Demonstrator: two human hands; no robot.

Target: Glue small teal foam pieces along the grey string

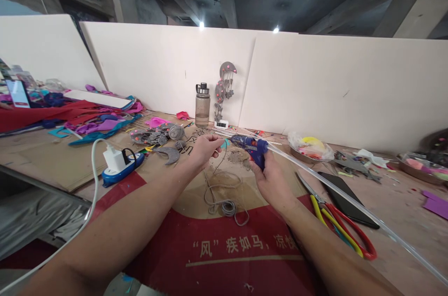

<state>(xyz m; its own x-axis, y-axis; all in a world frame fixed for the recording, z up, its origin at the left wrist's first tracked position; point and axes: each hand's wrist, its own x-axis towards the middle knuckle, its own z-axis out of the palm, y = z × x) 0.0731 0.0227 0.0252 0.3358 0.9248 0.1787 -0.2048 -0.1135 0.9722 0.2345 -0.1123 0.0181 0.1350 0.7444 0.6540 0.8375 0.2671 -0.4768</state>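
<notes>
My right hand is wrapped round the handle of a blue glue gun, whose nozzle points left. A long clear glue stick runs from the gun's back toward the lower right. My left hand is pinched just left of the nozzle, at a grey cord hanging from near its fingertips. The cord trails down into loose loops and a small coil on the cardboard. A small teal piece shows between the fingertips and the nozzle.
A bottle and a small white clock stand at the back. Left are grey yarn, a felt crescent and a blue power strip. Right are scissors, a black phone and a bagged bowl.
</notes>
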